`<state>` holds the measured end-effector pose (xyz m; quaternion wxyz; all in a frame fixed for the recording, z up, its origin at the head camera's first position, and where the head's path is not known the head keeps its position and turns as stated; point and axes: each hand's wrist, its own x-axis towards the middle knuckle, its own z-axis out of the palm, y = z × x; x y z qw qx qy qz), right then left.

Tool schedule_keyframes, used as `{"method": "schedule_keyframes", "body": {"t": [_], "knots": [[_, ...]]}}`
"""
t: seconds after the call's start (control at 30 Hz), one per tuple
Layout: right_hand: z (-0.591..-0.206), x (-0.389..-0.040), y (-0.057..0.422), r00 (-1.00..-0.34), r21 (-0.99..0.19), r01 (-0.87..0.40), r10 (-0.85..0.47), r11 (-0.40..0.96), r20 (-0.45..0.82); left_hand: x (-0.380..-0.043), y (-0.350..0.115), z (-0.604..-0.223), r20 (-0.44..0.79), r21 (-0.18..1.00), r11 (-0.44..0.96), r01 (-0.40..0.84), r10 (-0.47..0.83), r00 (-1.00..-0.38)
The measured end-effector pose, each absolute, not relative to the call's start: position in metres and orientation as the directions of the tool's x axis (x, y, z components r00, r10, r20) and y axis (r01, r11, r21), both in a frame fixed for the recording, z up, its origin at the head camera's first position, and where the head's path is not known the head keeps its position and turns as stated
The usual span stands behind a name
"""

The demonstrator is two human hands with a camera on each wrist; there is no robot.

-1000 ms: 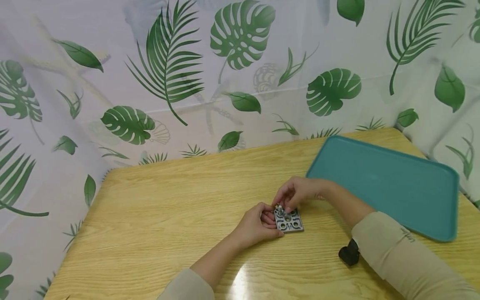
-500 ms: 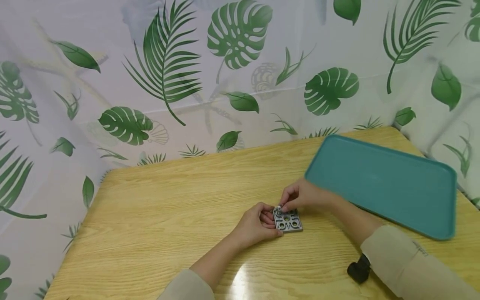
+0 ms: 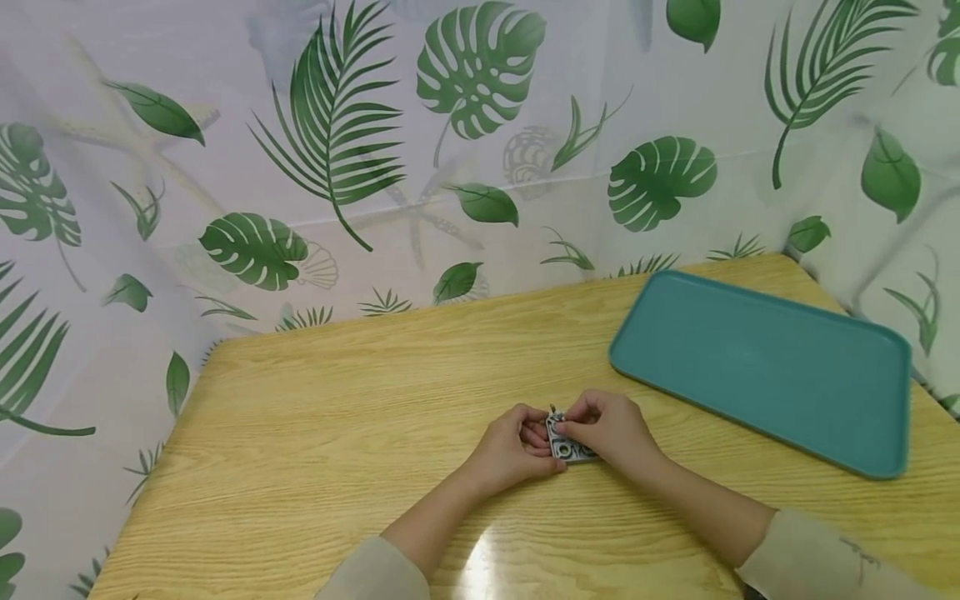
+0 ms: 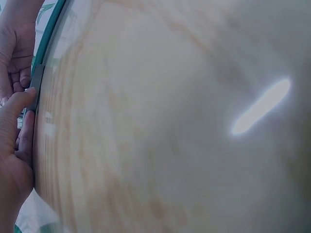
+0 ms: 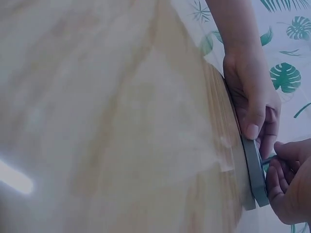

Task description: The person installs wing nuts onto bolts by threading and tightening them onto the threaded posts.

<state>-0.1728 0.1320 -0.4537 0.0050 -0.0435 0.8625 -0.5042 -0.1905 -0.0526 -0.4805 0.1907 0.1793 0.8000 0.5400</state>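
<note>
A small grey square plate (image 3: 576,456) with round holes and curved dark grooves lies on the table in the head view. My left hand (image 3: 512,450) grips its left side, with the thumb at the near corner and the fingers along the far corner. Over the plate's right part, my right hand (image 3: 615,429) pinches a small screw-like metal piece (image 3: 553,411) at the far-left corner. From the side, the right wrist view has the plate's edge (image 5: 253,167) and a thin shaft (image 5: 268,159) at the right fingers. The right hand hides several of the holes.
A teal tray (image 3: 757,375) lies at the right back of the wooden table (image 3: 360,417). Behind the table hangs a white cloth (image 3: 375,275) printed with green leaves. A bright light reflection falls near the front edge.
My right hand has swung round from behind the plate to its right side, the forearm coming lower, and now covers more of the plate. The left hand and plate have stayed put.
</note>
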Motion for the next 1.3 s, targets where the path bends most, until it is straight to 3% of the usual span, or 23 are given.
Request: {"method": "schedule_keyframes", "body": {"t": [0.27,0.43,0.53,0.67,0.97,1.1,1.3], "knots": [[-0.449,-0.172,0.134,-0.997,-0.844,-0.034,-0.075,0.536,-0.008,-0.191,-0.052,-0.481,-0.102,0.935,0.344,0.083,0.486,-0.868],[-0.442,-0.191,0.155,-0.968,-0.827,-0.051,-0.23,0.56,-0.096,-0.19,-0.05,-0.481,-0.106,0.944,0.323,0.066,0.488,-0.866],[-0.441,-0.213,0.17,-0.894,-0.853,-0.08,-0.416,0.517,-0.168,-0.189,-0.05,-0.48,-0.11,0.946,0.32,0.058,0.482,-0.869],[-0.441,-0.24,0.179,-0.743,-0.885,-0.109,-0.629,0.453,-0.231,-0.19,-0.05,-0.48,-0.112,0.944,0.325,0.06,0.486,-0.867],[-0.437,-0.261,0.163,-0.571,-0.922,-0.129,-0.787,0.366,-0.232,-0.19,-0.051,-0.476,-0.111,0.943,0.325,0.069,0.504,-0.857],[-0.439,-0.262,0.162,-0.568,-0.931,-0.134,-0.796,0.339,-0.208,-0.19,-0.051,-0.477,-0.11,0.941,0.331,0.072,0.498,-0.86],[-0.445,-0.256,0.164,-0.657,-0.921,-0.162,-0.735,0.354,-0.167,-0.192,-0.052,-0.479,-0.107,0.927,0.363,0.091,0.491,-0.865]]}}
